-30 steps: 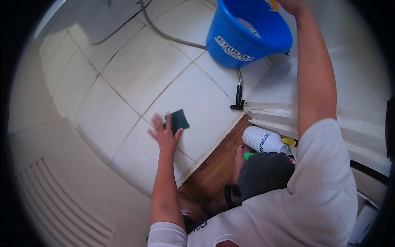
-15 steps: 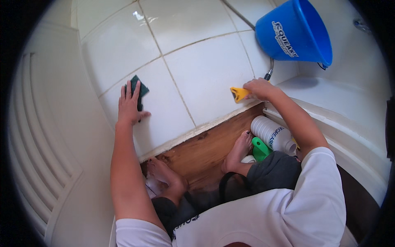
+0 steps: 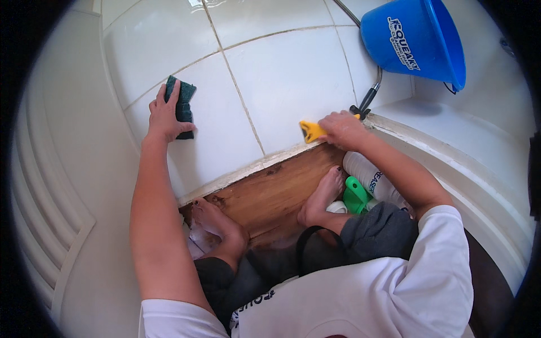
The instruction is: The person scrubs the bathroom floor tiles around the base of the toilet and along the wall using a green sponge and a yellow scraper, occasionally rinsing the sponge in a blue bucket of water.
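Observation:
On the white tiled floor point(image 3: 287, 84), at the left, lies a dark green scouring pad point(image 3: 185, 106). My left hand point(image 3: 162, 119) grips it, with the fingers over its left edge and the thumb near its lower end. At the right, my right hand point(image 3: 345, 130) is closed round the handle of a small yellow scraper point(image 3: 309, 131). The scraper's wide head points left, close above the tiles near their front edge. Just beyond my right hand lies a hose with a black spray handle point(image 3: 368, 99).
A blue bucket point(image 3: 414, 45) stands at the far right. Beside my right foot are a white bottle point(image 3: 369, 173) and a green-handled tool point(image 3: 355, 196). A brown wooden strip point(image 3: 270, 188) borders the tiles. A white slatted door point(image 3: 51, 186) stands at the left.
My left hand has moved up and left with the scouring pad. The scraper in my right hand has shifted left along the tile edge. The view has shifted slightly.

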Demonstrator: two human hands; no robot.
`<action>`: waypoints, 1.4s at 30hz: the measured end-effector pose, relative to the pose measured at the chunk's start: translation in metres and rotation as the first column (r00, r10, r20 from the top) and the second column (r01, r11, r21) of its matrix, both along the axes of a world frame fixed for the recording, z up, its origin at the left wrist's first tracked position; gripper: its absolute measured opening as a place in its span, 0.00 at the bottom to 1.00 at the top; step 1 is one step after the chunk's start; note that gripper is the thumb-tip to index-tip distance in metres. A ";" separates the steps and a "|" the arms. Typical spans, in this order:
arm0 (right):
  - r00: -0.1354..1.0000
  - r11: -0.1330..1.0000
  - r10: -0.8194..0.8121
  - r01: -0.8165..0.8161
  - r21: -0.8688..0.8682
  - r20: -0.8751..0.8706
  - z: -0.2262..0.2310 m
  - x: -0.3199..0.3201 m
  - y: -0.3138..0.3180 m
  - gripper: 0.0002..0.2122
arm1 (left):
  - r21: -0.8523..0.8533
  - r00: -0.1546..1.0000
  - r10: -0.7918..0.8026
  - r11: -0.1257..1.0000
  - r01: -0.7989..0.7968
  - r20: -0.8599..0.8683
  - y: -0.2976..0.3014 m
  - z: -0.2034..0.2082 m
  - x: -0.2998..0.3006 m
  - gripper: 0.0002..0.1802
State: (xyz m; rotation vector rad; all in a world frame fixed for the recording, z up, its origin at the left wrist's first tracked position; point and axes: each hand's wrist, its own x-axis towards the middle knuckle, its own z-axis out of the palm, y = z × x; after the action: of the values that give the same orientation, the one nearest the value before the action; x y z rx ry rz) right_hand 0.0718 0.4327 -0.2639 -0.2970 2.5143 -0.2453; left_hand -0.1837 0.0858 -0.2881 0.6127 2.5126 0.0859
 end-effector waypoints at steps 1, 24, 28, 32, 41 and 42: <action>0.999 1.000 0.027 -0.027 0.007 -0.021 -0.002 -0.002 -0.009 0.11 | 0.002 1.000 0.012 1.000 -0.012 -0.005 0.000 0.000 0.001 0.63; 0.993 0.995 -0.090 0.086 -0.053 -0.076 -0.017 0.012 -0.044 0.14 | -0.075 0.982 0.186 0.979 -0.189 -0.044 0.007 -0.004 0.010 0.61; 0.996 0.993 -0.077 0.073 -0.092 -0.048 -0.018 0.005 -0.046 0.15 | -0.038 0.979 0.196 0.979 -0.198 -0.054 0.002 -0.003 0.012 0.61; 0.995 0.994 -0.099 0.098 -0.046 -0.033 -0.013 0.015 -0.023 0.15 | -0.080 0.980 0.195 0.977 -0.198 -0.048 0.005 -0.002 0.013 0.60; 0.999 0.996 -0.037 0.035 -0.080 -0.024 -0.018 -0.005 -0.066 0.15 | -0.084 0.982 0.178 0.979 -0.184 -0.065 0.006 -0.002 0.010 0.61; 0.999 0.997 -0.050 0.050 -0.057 0.008 -0.016 -0.001 -0.058 0.15 | -0.091 0.982 0.177 0.979 -0.183 -0.068 0.006 -0.001 0.011 0.61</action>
State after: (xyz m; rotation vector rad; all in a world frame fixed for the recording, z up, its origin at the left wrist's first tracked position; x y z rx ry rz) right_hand 0.0703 0.3752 -0.2796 -0.2556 2.5140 -0.3380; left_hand -0.1726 0.0914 -0.2893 0.3521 2.6078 0.0120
